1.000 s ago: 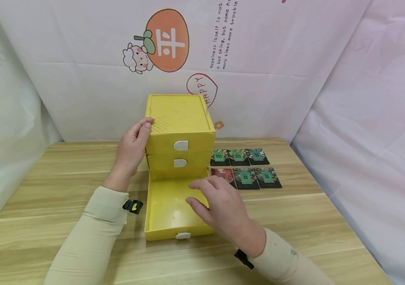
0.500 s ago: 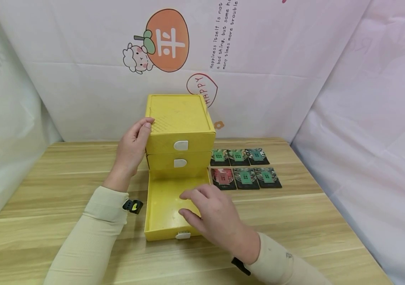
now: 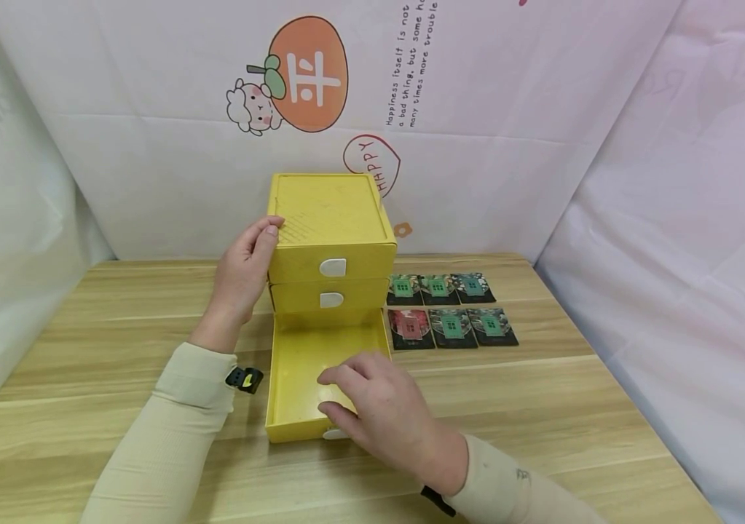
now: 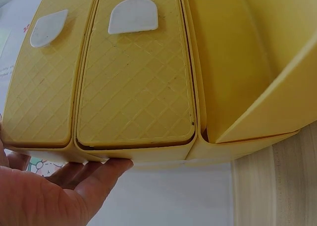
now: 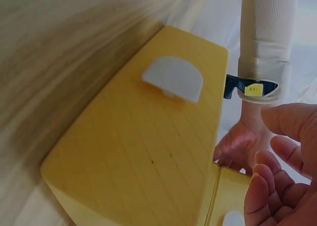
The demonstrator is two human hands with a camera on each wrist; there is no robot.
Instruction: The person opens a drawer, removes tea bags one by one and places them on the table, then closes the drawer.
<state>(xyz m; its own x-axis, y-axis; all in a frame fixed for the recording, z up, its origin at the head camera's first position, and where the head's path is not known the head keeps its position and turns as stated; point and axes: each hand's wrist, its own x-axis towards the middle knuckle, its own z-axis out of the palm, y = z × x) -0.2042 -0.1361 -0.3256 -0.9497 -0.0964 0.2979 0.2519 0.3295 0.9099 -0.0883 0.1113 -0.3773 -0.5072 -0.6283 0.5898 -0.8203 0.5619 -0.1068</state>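
Note:
A yellow drawer cabinet stands on the table with white tabs on its drawers. Its bottom drawer is pulled far out; the upper two are closed. My left hand rests against the cabinet's upper left side, fingertips at the top edge in the head view. In the left wrist view, its fingers lie along the side wall. Over the front right part of the bottom drawer hovers my right hand, loosely curved, thumb and fingers apart, with nothing between them. The drawer's white tab shows in the right wrist view.
To the right of the cabinet, several dark square cards or packets with green or red designs lie in two rows on the wooden table. A white printed cloth hangs behind the cabinet and along both sides.
My right hand has moved toward me and slightly left, from the drawer's middle to near its front, uncovering the red card. The left hand and the cabinet have stayed put.

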